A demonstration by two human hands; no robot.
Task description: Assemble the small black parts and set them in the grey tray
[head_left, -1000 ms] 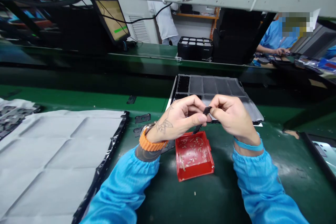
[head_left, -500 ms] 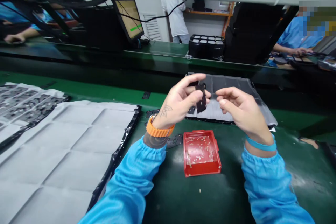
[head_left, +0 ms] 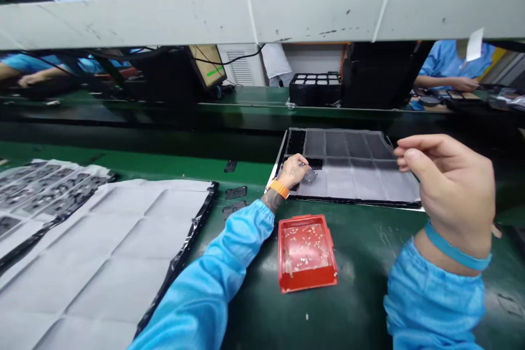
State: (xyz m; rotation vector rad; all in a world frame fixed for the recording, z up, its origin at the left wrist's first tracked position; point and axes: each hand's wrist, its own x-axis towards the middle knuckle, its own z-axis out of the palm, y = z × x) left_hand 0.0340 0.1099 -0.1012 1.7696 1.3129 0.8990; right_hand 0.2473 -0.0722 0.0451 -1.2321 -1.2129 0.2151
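My left hand (head_left: 292,170) reaches over the far tray, its fingers closed on a small, thin dark plate (head_left: 310,176) held low over the tray's left part. That tray (head_left: 369,183) is shallow, with a pale sheet and thin dividers, and has black pieces in its left compartments. Nearer to me, my right hand (head_left: 455,191) hovers over the table's right side with fingers curled and thumb close to them. Whatever it may pinch is too small to see. A red bin (head_left: 307,279) between my arms holds many tiny pale bits.
Loose black plates (head_left: 235,192) lie left of the bin. A large white-lined tray (head_left: 123,229) fills the left, with another tray (head_left: 53,186) of dark pieces beyond. A grey beam (head_left: 205,16) crosses overhead. A co-worker's hand (head_left: 465,84) shows at the far right.
My left hand has moved away from me and down to the far tray with the dark plate. My right hand has come nearer and to the right. The view has tilted up.
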